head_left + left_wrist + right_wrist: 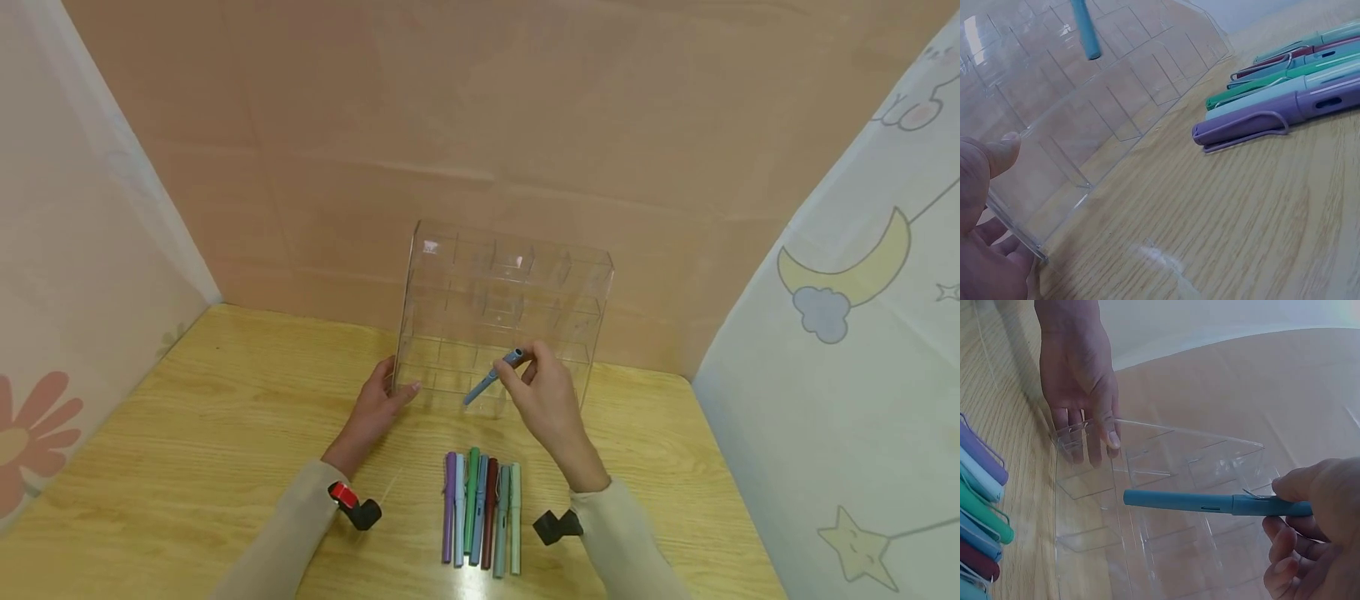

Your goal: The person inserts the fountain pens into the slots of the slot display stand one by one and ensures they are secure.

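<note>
A blue pen with a metal clip is pinched by its capped end between the thumb and fingers of my right hand. It slants down in front of a clear plastic rack divided into small compartments in several tiers. My left hand grips the rack's lower left side, thumb in front and fingers behind, as the left wrist view shows. Nearer to me lies a row of capped pens on the table: purple, light blue, green, blue, dark red, grey-green and pale green.
The wooden table ends at a tan cloth backdrop behind the rack. Printed cloth walls stand at the left and right. Each sleeve carries a small dark wrist camera.
</note>
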The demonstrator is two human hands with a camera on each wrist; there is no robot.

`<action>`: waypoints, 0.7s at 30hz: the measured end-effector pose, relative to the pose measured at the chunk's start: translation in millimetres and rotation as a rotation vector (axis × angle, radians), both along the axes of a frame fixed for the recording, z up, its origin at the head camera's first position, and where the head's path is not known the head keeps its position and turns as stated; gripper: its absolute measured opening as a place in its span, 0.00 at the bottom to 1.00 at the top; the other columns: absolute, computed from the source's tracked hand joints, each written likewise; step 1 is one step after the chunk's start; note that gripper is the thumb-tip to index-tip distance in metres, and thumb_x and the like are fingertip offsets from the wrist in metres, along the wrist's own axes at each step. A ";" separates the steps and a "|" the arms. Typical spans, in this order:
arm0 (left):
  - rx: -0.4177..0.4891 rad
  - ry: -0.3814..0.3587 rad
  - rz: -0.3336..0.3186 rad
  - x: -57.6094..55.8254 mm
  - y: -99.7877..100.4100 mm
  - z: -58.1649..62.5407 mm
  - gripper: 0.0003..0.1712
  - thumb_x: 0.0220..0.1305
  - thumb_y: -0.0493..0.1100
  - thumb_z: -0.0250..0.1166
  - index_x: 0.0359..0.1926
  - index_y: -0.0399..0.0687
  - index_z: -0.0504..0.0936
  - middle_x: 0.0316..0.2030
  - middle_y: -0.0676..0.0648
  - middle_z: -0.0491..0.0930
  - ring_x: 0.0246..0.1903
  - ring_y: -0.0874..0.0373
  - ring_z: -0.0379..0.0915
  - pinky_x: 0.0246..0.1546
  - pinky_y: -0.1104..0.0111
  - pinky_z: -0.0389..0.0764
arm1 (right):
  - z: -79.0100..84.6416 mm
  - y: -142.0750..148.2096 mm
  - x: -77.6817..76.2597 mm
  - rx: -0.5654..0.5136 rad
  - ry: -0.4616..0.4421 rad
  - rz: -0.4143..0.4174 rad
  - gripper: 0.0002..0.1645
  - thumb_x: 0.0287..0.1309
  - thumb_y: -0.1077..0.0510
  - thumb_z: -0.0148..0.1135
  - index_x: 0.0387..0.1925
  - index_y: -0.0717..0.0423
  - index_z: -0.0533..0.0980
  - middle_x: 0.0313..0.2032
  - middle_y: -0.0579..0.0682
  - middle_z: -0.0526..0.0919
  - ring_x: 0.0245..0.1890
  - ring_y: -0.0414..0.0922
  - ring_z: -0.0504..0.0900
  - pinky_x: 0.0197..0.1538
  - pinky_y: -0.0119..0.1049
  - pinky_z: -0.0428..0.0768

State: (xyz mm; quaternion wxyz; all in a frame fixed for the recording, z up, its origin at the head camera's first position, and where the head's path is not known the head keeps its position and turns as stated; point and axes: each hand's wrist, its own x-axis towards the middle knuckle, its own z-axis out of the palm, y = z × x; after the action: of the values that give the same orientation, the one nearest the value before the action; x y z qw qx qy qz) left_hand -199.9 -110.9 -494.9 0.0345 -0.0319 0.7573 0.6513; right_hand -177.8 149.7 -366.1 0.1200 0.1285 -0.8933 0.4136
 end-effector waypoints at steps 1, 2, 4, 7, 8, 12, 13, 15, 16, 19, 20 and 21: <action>-0.007 -0.001 -0.001 -0.1 0.2 0.4 0.46 0.78 0.49 0.65 0.84 0.42 0.51 0.83 0.34 0.55 0.83 0.32 0.51 0.81 0.38 0.59 | -0.1 -1.4 -1.0 -0.003 0.001 0.001 0.17 0.71 0.53 0.71 0.52 0.58 0.77 0.39 0.54 0.86 0.23 0.41 0.69 0.22 0.29 0.65; -0.006 -0.003 0.000 -0.1 0.4 1.0 0.46 0.78 0.49 0.65 0.84 0.43 0.51 0.83 0.34 0.55 0.83 0.32 0.51 0.81 0.38 0.59 | -0.1 -2.9 -1.8 -0.008 -0.001 0.003 0.17 0.71 0.53 0.71 0.52 0.58 0.77 0.38 0.54 0.86 0.23 0.42 0.69 0.23 0.29 0.64; -0.012 -0.001 0.001 0.0 0.8 1.8 0.46 0.77 0.49 0.66 0.84 0.43 0.51 0.83 0.34 0.55 0.83 0.31 0.51 0.81 0.37 0.59 | -0.6 -5.9 -3.7 -0.020 -0.004 0.005 0.17 0.70 0.52 0.72 0.50 0.57 0.77 0.37 0.55 0.85 0.23 0.42 0.69 0.23 0.29 0.65; -0.013 0.007 -0.004 0.3 0.8 2.1 0.46 0.78 0.49 0.66 0.84 0.42 0.52 0.83 0.33 0.55 0.83 0.31 0.51 0.81 0.37 0.59 | -2.0 -10.1 -6.1 -0.026 -0.003 0.008 0.16 0.70 0.52 0.72 0.48 0.57 0.76 0.35 0.55 0.83 0.24 0.42 0.70 0.23 0.29 0.65; -0.012 0.006 -0.004 0.4 0.6 2.1 0.46 0.78 0.49 0.66 0.84 0.42 0.52 0.83 0.33 0.55 0.83 0.31 0.51 0.81 0.37 0.58 | -2.6 -11.6 -7.1 -0.029 0.001 0.011 0.16 0.69 0.52 0.72 0.47 0.57 0.76 0.35 0.54 0.83 0.24 0.43 0.70 0.23 0.29 0.66; -0.015 0.008 -0.004 -0.1 -0.2 1.0 0.46 0.78 0.49 0.66 0.84 0.41 0.52 0.83 0.33 0.55 0.83 0.31 0.51 0.81 0.38 0.58 | -6.0 -16.5 -10.5 -0.034 0.008 0.017 0.16 0.70 0.52 0.72 0.47 0.57 0.76 0.32 0.54 0.83 0.23 0.43 0.71 0.23 0.29 0.66; -0.016 0.010 -0.004 -0.3 -0.3 0.9 0.46 0.77 0.49 0.66 0.84 0.41 0.52 0.83 0.33 0.56 0.83 0.31 0.52 0.81 0.38 0.59 | -7.1 -17.6 -11.5 -0.037 0.005 0.018 0.16 0.70 0.51 0.72 0.47 0.57 0.76 0.31 0.54 0.83 0.23 0.43 0.71 0.23 0.29 0.66; -0.017 0.017 -0.005 -0.6 -0.3 0.8 0.46 0.77 0.49 0.66 0.83 0.41 0.53 0.82 0.33 0.56 0.82 0.31 0.53 0.81 0.38 0.60 | -8.9 -20.1 -12.8 -0.044 -0.004 0.016 0.16 0.70 0.50 0.72 0.47 0.56 0.76 0.30 0.53 0.82 0.22 0.43 0.71 0.22 0.29 0.65; -0.018 0.021 -0.005 -0.7 -0.1 1.1 0.46 0.77 0.48 0.66 0.83 0.40 0.53 0.82 0.32 0.57 0.82 0.30 0.54 0.81 0.38 0.60 | -9.8 -21.3 -13.6 -0.050 -0.008 0.015 0.16 0.70 0.50 0.71 0.47 0.56 0.76 0.30 0.53 0.82 0.22 0.43 0.70 0.22 0.29 0.65; -0.020 0.025 -0.004 -0.8 0.0 1.0 0.46 0.77 0.48 0.66 0.83 0.39 0.53 0.82 0.32 0.57 0.81 0.30 0.54 0.80 0.38 0.61 | -12.2 -25.7 -15.6 -0.067 -0.018 0.016 0.16 0.70 0.50 0.71 0.47 0.56 0.76 0.29 0.53 0.82 0.22 0.42 0.70 0.22 0.29 0.64; -0.022 0.022 -0.003 -0.8 0.0 0.8 0.46 0.77 0.48 0.66 0.83 0.39 0.53 0.82 0.32 0.57 0.82 0.30 0.53 0.81 0.38 0.60 | -13.1 -27.1 -16.2 -0.074 -0.018 0.019 0.16 0.70 0.50 0.71 0.47 0.56 0.76 0.29 0.54 0.82 0.22 0.43 0.70 0.22 0.29 0.64; -0.026 0.018 -0.001 -0.6 -0.1 0.6 0.46 0.77 0.48 0.66 0.83 0.40 0.53 0.82 0.32 0.56 0.82 0.30 0.53 0.81 0.38 0.60 | -13.8 -28.6 -16.8 -0.081 -0.018 0.021 0.16 0.70 0.50 0.71 0.47 0.56 0.76 0.29 0.55 0.82 0.22 0.43 0.70 0.22 0.29 0.64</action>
State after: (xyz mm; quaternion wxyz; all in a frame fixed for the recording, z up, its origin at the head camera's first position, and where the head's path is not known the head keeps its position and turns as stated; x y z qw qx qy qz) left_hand -200.5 -111.0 -494.3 0.0274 -0.0259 0.7661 0.6416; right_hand -194.6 121.2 -379.9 0.1124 0.1292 -0.8756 0.4517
